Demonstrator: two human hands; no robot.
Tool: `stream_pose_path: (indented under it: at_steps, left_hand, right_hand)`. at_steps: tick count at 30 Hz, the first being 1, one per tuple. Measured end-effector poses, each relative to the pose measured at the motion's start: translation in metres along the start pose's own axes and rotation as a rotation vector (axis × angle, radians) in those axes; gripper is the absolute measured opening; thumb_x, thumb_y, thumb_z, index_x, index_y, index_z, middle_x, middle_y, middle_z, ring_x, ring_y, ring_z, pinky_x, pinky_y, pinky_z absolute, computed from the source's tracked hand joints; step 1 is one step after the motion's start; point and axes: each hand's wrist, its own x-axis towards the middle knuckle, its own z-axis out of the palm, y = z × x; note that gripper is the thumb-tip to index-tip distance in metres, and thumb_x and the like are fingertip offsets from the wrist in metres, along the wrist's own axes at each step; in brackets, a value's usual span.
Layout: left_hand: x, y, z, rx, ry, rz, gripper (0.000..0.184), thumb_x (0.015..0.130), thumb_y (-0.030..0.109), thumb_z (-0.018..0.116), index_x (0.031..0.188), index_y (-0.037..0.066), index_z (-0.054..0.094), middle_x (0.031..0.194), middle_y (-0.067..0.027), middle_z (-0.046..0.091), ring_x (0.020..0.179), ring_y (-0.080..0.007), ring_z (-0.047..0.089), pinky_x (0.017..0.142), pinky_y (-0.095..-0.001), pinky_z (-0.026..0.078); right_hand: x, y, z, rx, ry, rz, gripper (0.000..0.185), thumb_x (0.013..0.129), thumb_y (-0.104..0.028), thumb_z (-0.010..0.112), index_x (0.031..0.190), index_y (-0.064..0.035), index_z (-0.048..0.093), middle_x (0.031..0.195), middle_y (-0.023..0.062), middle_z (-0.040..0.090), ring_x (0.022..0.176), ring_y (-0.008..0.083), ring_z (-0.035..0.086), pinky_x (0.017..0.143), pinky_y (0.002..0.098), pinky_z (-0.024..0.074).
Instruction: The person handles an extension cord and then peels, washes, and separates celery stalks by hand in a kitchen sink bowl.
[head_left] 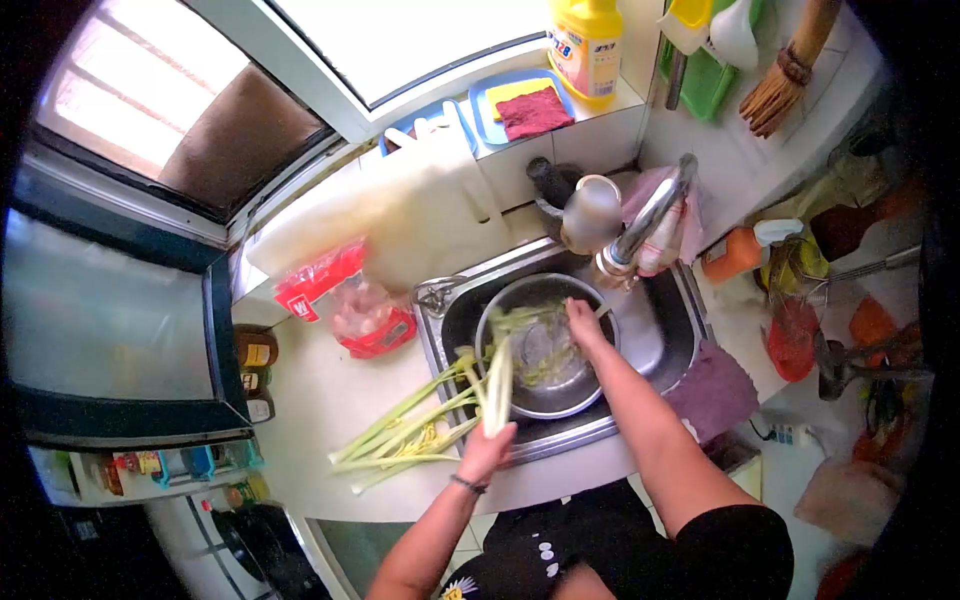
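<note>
My left hand (487, 455) is closed round the pale lower end of a celery stalk (498, 385), whose upper end leans over the rim of a metal bowl (548, 413). The bowl sits in the sink (660, 345), with water and blurred green bits of celery (530, 318) inside. My right hand (582, 325) is over the bowl's right side, its fingers curled together; what they hold, if anything, is blurred. More celery stalks (400, 430) lie on the counter left of the sink, some reaching its edge.
A red and clear bag of meat (365, 310) lies on the counter (310, 375). The faucet (645, 225) arches over the sink's back right. A purple cloth (715, 390) drapes the right edge. Cutting boards (400, 215) lean behind; a yellow bottle (585, 50) stands on the sill.
</note>
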Motion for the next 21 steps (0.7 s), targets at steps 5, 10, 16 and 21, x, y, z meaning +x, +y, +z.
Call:
stream_pose_path:
  at_steps: [5, 10, 16, 21]
  left_hand:
    - [-0.016, 0.015, -0.041, -0.174, 0.003, 0.017, 0.013, 0.090, 0.013, 0.054, 0.096, 0.004, 0.046, 0.076, -0.0057, 0.056, 0.056, -0.0172, 0.062, 0.038, -0.0236, 0.042]
    - [-0.007, 0.016, -0.035, -0.178, -0.009, 0.123, 0.013, 0.090, 0.012, 0.054, 0.097, 0.002, 0.049, 0.084, -0.0076, 0.058, 0.078, -0.0212, 0.065, 0.046, -0.0238, 0.049]
    - [0.021, 0.021, -0.027, -0.099, -0.041, 0.148, 0.017, 0.085, 0.006, 0.060, 0.098, 0.000, 0.051, 0.088, -0.0093, 0.061, 0.081, -0.0174, 0.064, 0.053, -0.0245, 0.051]
    - [0.053, 0.021, -0.019, -0.053, 0.135, 0.359, 0.019, 0.085, 0.006, 0.059, 0.102, 0.000, 0.056, 0.091, -0.0087, 0.062, 0.074, -0.0148, 0.061, 0.059, -0.0234, 0.051]
  right_hand:
    - [-0.018, 0.002, 0.044, -0.910, 0.177, -0.465, 0.025, 0.085, -0.025, 0.050, 0.103, -0.0104, 0.060, 0.111, 0.0154, 0.057, 0.105, 0.0296, 0.053, 0.082, 0.0502, 0.0425]
    - [-0.013, -0.004, 0.046, -1.341, -0.624, -1.124, 0.029, 0.082, -0.019, 0.048, 0.108, -0.0125, 0.060, 0.120, 0.0155, 0.050, 0.114, 0.0281, 0.045, 0.086, 0.0558, 0.0393]
    - [-0.036, -0.029, 0.037, -1.313, -0.341, -0.787, 0.026, 0.083, -0.015, 0.046, 0.104, -0.0148, 0.060, 0.123, 0.0115, 0.048, 0.114, 0.0305, 0.045, 0.091, 0.0569, 0.0345]
    - [-0.082, -0.090, -0.015, -0.968, -0.454, -1.176, 0.022, 0.079, -0.012, 0.052, 0.098, -0.0160, 0.062, 0.090, 0.0015, 0.062, 0.090, 0.0215, 0.059, 0.095, 0.0520, 0.0347]
